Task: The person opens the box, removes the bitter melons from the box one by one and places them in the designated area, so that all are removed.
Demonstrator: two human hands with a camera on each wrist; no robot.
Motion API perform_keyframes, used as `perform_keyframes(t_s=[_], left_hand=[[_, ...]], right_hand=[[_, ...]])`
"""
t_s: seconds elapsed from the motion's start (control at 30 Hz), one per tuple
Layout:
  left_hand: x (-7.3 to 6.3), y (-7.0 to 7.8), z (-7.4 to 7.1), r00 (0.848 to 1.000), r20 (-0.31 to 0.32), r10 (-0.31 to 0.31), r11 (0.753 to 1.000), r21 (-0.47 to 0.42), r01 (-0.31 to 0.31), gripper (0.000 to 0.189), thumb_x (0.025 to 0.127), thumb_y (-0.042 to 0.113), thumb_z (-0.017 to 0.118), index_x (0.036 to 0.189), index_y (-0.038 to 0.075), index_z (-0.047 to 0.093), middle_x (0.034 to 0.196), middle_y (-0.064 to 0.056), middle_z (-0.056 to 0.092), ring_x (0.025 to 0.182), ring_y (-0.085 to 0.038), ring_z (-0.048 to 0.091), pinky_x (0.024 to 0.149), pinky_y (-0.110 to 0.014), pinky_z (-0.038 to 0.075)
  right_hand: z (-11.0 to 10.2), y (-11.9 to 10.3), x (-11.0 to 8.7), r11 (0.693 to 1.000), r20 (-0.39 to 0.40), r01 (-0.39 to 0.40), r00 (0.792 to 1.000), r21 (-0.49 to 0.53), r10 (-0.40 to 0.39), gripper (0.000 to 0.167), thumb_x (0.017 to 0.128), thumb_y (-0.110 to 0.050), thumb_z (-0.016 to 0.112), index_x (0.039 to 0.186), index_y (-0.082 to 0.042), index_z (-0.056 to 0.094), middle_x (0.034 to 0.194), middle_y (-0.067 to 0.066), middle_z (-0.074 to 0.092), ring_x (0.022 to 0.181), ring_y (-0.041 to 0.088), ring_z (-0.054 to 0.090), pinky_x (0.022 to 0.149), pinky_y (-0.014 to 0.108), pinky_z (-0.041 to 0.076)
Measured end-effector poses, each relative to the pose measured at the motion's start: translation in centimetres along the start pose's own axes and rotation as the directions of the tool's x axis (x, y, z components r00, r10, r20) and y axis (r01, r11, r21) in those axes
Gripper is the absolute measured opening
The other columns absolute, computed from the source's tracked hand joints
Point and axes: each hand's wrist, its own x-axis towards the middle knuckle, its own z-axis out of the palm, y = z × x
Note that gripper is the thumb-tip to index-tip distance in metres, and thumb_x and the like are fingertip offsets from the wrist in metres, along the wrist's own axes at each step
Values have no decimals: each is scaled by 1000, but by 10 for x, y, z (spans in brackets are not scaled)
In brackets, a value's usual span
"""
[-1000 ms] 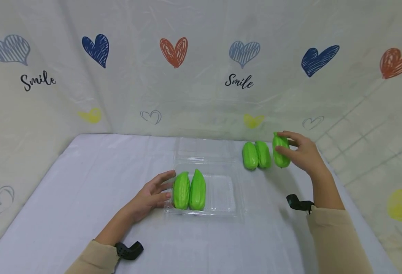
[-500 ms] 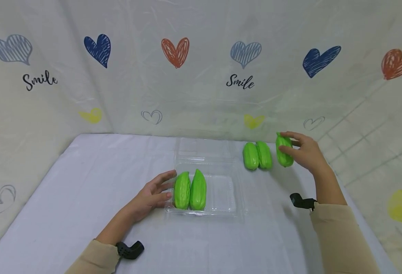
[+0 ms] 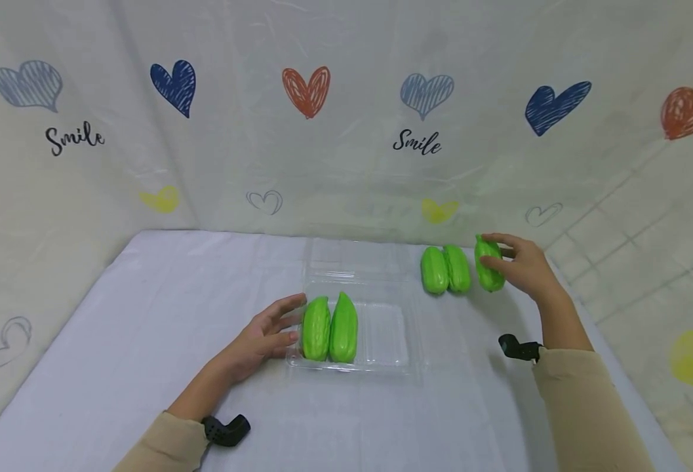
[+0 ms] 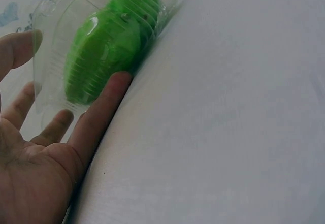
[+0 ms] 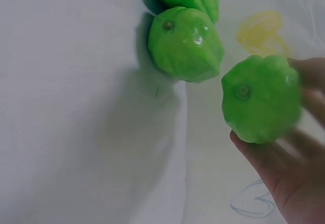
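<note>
Gripped in right hand [image 3: 526,265], at right of head view: one green gourd [image 3: 490,279], pointed tip toward the backdrop. Clamped between thumb at one side and fingertips at the other. Held, apparently, just above the cloth; contact at the base hard to judge. Seen end-on at right centre of right wrist view, with round scar facing the camera.

Lying side by side and touching, just left of the held gourd: a pair of green gourds [image 3: 435,270], at the far edge of the white tablecloth [image 3: 145,367].

Placed at lower centre of head view: clear plastic clamshell container [image 3: 384,334], folded open, with lid [image 3: 352,259] laid back toward the backdrop. Resting upright-lengthwise in its left half, close together: two more green gourds [image 3: 343,329].

Set at left wall of container: left hand [image 3: 263,337], with fingers spread apart and nearly straight, curled round nothing. In left wrist view, laid along the lower edge of the wall with thumb, near the green showing through ribbed plastic.

Worn at both cuffs: beige sleeves [image 3: 591,406], plus black wrist cameras [image 3: 226,431]. Hung across upper frame: pale backdrop [image 3: 346,157], printed with blue, red and yellow hearts and "Smile" twice.
</note>
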Motion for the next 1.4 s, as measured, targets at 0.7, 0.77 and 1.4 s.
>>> perform_keyframes(t_s=[0.7,0.77,1.4], left_hand=[[2,-1,0,1000,7,-1,1000,-3,1,67,98,9,58,157,20,27,165,-6,19,150,-34,24,100,-46,50],[2,-1,0,1000,6,-3,1000,-6,3,67,98,9,58,157,22,29,165,-6,19,150,-34,24,100,-47,49],[2,-2,0,1000,-2,-11,1000,-8,11,69,98,12,59,158,18,26,165,-6,20,149,-33,27,99,-44,50]], right_hand=[[11,20,16,999,25,-49,998,5,49,59,96,-35,66,149,-15,47,161,22,26,138,54,34,100,66,42],[12,22,18,999,29,-52,998,6,52,60,96,-36,66,149,-15,47,161,22,25,139,54,34,100,66,42],[20,31,31,994,79,-105,991,-32,107,60,96,-33,66,150,-14,45,161,25,23,139,53,34,104,65,39]])
